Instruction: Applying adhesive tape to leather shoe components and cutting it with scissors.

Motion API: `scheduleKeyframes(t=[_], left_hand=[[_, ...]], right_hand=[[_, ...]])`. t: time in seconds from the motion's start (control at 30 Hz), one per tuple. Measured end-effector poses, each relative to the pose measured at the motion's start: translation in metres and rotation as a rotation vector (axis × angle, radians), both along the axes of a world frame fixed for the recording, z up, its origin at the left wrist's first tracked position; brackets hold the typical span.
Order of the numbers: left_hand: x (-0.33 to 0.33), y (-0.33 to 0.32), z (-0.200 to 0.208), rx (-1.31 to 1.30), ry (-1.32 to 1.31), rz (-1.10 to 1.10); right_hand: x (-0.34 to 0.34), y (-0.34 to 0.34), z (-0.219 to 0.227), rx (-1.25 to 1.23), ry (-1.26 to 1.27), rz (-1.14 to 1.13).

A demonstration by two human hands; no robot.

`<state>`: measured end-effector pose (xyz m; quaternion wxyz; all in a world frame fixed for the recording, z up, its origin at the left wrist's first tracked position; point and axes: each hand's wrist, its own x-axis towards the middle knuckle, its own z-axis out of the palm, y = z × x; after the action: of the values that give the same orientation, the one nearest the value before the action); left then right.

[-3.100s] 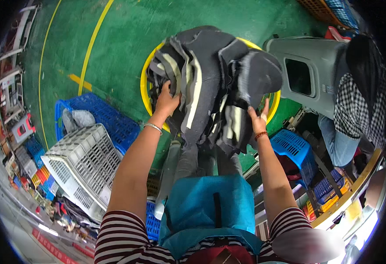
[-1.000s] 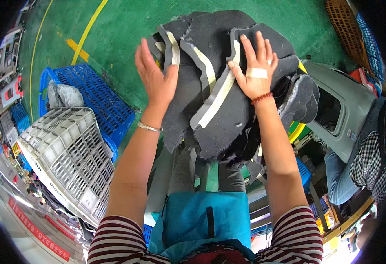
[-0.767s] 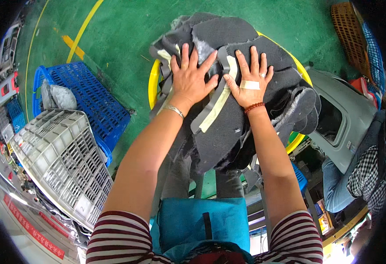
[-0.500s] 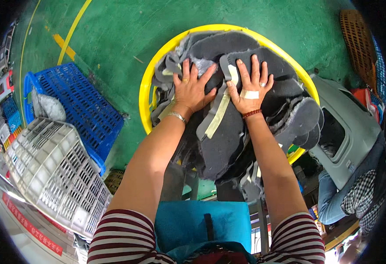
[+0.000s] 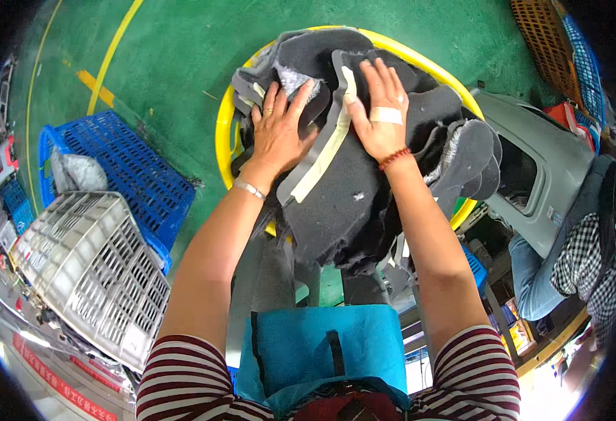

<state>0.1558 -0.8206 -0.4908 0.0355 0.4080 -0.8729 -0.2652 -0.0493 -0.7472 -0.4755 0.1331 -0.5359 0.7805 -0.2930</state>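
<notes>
A heap of dark grey felt-like cut pieces (image 5: 343, 203) fills a round yellow basket (image 5: 225, 144) and hangs over its near rim. Across the top piece runs a pale cream tape strip (image 5: 322, 160), slanting along its raised edge. My left hand (image 5: 280, 133) lies on the heap left of that strip, fingers spread, near a tuft of light grey fluff (image 5: 292, 81). Flat on the dark material to the right of the strip rests my right hand (image 5: 382, 116), its thumb beside the tape. Neither hand grips anything that I can see.
To the left stand a blue plastic crate (image 5: 132, 172) and a white one (image 5: 97, 259). At the right is a grey moulded panel (image 5: 557, 168), close to a person in jeans (image 5: 532, 281). A brown basket (image 5: 546, 45) stands at the far right. Teal cloth (image 5: 322, 344) covers my lap.
Both hands have shifted slightly left across the heap. My right fingers are closer together. The heap's top piece and tape strip also sit further left.
</notes>
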Motion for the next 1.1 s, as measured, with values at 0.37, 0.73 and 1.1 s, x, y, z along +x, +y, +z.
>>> scheduleKeyframes(t=[0.37, 0.73, 1.1], left_hand=[[-0.054, 0.076, 0.086, 0.017, 0.048, -0.117], [-0.064, 0.117, -0.053, -0.04, 0.184, -0.053], [-0.013, 0.101, 0.085, 0.189, 0.087, 0.031]], right_hand=[[-0.054, 0.163, 0.026, 0.032, 0.142, -0.278], [-0.04, 0.152, -0.159, 0.156, 0.444, -0.437], [-0.066, 0.145, -0.008, 0.37, -0.057, -0.243]])
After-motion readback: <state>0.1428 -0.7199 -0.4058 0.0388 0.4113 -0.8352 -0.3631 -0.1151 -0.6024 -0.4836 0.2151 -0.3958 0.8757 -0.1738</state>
